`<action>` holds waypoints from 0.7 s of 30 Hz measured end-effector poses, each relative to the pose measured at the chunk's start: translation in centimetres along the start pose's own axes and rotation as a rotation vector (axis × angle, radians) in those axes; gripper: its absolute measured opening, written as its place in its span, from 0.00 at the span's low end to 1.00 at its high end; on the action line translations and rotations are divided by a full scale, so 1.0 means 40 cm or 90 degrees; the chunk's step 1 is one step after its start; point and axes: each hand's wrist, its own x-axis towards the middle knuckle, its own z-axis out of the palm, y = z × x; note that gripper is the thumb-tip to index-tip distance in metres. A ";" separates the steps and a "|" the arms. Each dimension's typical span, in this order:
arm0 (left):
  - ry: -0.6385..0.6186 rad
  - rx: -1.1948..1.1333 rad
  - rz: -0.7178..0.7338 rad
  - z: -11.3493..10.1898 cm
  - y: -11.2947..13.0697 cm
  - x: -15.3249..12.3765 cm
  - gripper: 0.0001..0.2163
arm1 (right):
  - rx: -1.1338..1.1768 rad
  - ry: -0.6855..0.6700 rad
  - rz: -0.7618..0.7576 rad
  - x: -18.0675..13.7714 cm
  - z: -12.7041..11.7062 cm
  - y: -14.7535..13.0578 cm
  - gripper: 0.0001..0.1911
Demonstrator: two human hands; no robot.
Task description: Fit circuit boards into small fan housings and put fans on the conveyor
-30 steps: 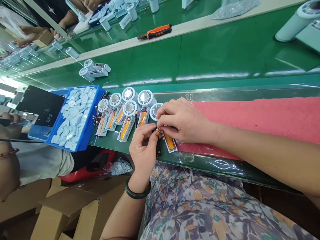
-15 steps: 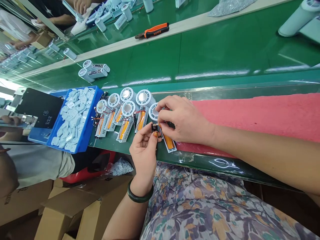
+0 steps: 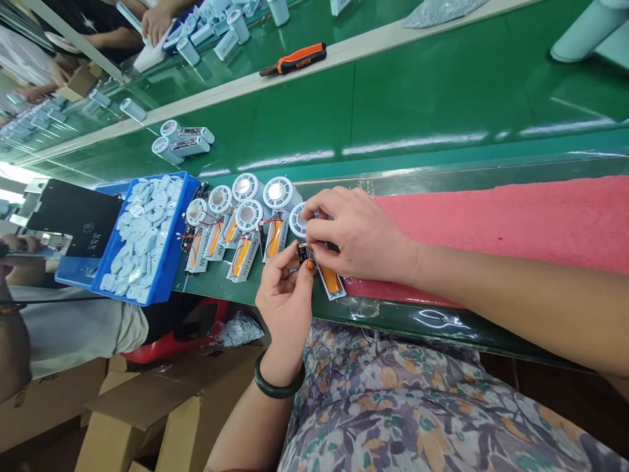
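Note:
My left hand [image 3: 287,292] pinches a small black circuit board [image 3: 302,254] between thumb and fingertips. Close against the board's upper end are the closed fingertips of my right hand [image 3: 346,229]; what they grip is too small to make out. Beneath my right hand lies a pale blue handheld fan body [image 3: 297,219], its round end partly covered. An orange battery [image 3: 331,280] sits in that fan's open handle. To the left stand several similar fan bodies [image 3: 249,215] with red wires and orange batteries showing.
A blue bin [image 3: 184,213] of pale plastic pieces stands at left. Orange-handled pliers [image 3: 299,59] lie on the ledge. Red cloth [image 3: 515,223] covers the right of the bench. Two fan bodies [image 3: 181,143] lie farther back. Co-workers' hands [image 3: 157,23] show at upper left; cardboard boxes [image 3: 122,419] below.
My right fingertips have come nearer the circuit board's upper end, and the board has turned slightly in my left hand. The whole view has shifted a little.

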 end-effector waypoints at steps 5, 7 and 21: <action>0.002 0.015 0.027 0.001 0.006 0.001 0.14 | -0.031 -0.025 -0.016 0.002 -0.004 0.005 0.10; 0.001 0.033 0.050 0.000 0.010 0.001 0.13 | -0.041 -0.032 -0.025 0.003 -0.005 0.008 0.10; 0.031 -0.031 -0.010 0.006 0.002 0.013 0.15 | -0.040 -0.009 -0.063 0.007 0.011 0.024 0.13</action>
